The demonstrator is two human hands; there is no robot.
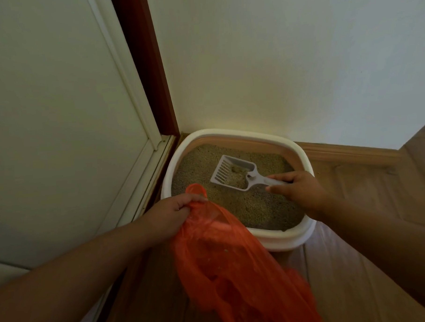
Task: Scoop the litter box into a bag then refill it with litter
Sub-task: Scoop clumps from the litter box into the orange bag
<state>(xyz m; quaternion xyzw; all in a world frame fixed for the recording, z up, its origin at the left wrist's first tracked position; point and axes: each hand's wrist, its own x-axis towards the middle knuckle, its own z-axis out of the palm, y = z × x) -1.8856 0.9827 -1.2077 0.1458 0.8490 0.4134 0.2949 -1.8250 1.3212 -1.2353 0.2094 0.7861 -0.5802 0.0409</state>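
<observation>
**Litter scoop, loaded, over the box; orange bag at the near rim**

Item: slotted plastic scoop (pixel 234 173). Location: inside the litter box (pixel 229 133), above the litter (pixel 257 207), toward the far-middle of the box. Load: a small heap of litter and what looks like a clump in the pan. Long axis: from the right rim toward the far-left corner of the box; handle to the right, slotted front edge pointing left and away. Pan roughly level, open side up.

Held by: right hand (pixel 295 189), grip closed on the handle end, thumb and fingers wrapped around it. Handling, as judged: light, stiff, smooth plastic; best taken at the handle end as now; to be kept level, since any tilt would likely spill loose grains through the slots or over the lip.

Item: orange bag (pixel 225 257). Location: draped from the near-left rim of the box down over the wooden floor (pixel 357 264). Held by: left hand (pixel 170 216), grip closed, pinching a bunch of film near the mouth. Handling, as judged: thin, soft, limp, slippery film; no shape of its own, mouth apt to collapse; best held at the rim and spread wide for the scoop. Mouth opening not clearly visible. Darker lumps inside, possibly earlier scoopings; cannot tell.

Item: litter box. Location: floor corner, against the wall (pixel 275 60) and beside the door frame (pixel 144 66). Refill litter: none in view.
</observation>
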